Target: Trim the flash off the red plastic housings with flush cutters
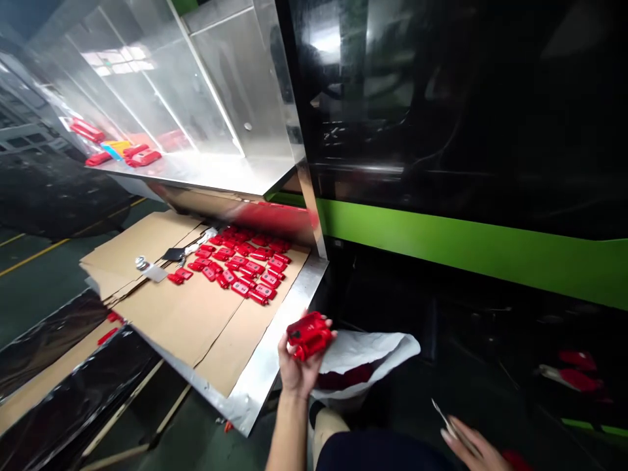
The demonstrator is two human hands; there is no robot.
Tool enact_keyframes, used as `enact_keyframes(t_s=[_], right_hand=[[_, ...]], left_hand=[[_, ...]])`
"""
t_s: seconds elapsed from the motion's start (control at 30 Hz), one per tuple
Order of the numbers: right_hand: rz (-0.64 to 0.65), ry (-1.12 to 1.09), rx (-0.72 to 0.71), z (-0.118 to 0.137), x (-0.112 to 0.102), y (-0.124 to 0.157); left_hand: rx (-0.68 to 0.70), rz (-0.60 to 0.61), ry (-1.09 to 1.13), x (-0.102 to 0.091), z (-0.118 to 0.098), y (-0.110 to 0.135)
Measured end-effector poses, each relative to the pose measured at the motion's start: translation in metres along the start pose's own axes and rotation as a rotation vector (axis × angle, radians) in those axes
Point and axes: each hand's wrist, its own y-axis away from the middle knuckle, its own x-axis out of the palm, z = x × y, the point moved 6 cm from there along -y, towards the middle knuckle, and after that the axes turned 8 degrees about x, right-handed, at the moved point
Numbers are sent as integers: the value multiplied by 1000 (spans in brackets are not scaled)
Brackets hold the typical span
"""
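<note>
My left hand [298, 373] is raised palm up beside the table's metal corner, its fingers closed around a glossy red plastic part [309, 335]. That part has rounded, tube-like edges. Low at the right, my right hand [475, 448] grips a slim knife [444, 417], its thin pointed blade directed up and to the left, well apart from the red part. Many similar red plastic parts [240, 261] lie spread over the cardboard [196, 320] on the table. Below and right of my left hand, a white bag [387, 347] hangs open with something dark red inside.
A metal shelf [210, 171] above the table carries red pieces [142, 155] and a yellow-and-blue item [116, 149]. A black pouch [173, 254] and small silver-topped container [142, 263] rest on the cardboard. A black machine panel with a green band [441, 245] stands at right.
</note>
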Motion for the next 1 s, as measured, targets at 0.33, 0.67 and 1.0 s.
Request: enact_keyframes(t_s=[0.33, 0.67, 1.0], right_hand=[[116, 185, -704, 222, -37, 100], [-112, 360, -1128, 259, -36, 166], [-207, 482, -1136, 260, -29, 172]], left_hand=[[-326, 12, 1064, 100, -38, 92], [-191, -3, 1065, 115, -50, 96], [-12, -20, 987, 113, -56, 98]])
